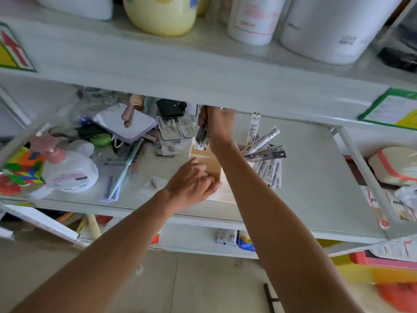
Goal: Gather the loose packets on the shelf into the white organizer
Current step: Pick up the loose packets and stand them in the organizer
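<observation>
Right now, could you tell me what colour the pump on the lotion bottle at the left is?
Pink, seen in the head view: the pump tops a white bottle.

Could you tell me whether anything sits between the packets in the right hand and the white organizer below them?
Nothing visible does. The right hand holds the packets directly above the white organizer, and the left hand is only at its near edge.

White shelving unit [203, 71] w/ tiers; beige tiled floor [203, 285].

Home storage shelf [203, 71]: toiletries, brushes, jugs [160, 14].
</observation>
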`<state>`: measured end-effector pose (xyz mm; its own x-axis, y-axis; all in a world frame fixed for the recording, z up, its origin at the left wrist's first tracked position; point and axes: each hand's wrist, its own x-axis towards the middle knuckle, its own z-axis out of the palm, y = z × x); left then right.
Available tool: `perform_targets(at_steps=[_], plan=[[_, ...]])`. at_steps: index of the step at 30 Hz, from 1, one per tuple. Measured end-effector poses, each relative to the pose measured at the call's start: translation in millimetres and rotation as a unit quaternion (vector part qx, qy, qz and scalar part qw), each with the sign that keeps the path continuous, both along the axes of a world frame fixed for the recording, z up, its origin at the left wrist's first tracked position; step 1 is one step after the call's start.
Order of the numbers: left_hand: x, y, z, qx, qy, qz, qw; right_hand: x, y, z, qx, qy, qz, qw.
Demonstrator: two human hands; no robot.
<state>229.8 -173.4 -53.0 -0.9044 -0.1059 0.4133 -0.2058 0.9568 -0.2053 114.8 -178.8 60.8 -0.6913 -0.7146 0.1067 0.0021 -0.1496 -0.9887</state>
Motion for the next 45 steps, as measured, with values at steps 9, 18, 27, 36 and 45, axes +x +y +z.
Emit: perform_targets(at_steps=[9,18,27,36,45], plan=[[3.8,3.1,4.5,0.023,-0.002,0.016,1.0,-9.3,5.1,-13.6,0.016,0.141,-0.008,0.99],[5.9,7.0,5.8,0.012,-0.009,0.017,1.0,-43.5,32.4,-10.8,0.102,0.241,0.073,0.962],[4.0,23.0,-1.1,-0.045,-0.038,0.062,0.996,-164.8,160.2,-13.4,0.05,0.178,-0.046,0.982],[-3.7,38.7,16.6,0.02,-0.017,0.093,0.995,-234.6,171.7,-106.0,0.545,0.301,0.016,0.783],[0.2,39.9,13.6,0.06,-0.027,0.122,0.99,-203.5,107.3,-94.9,0.567,0.369,0.108,0.729]])
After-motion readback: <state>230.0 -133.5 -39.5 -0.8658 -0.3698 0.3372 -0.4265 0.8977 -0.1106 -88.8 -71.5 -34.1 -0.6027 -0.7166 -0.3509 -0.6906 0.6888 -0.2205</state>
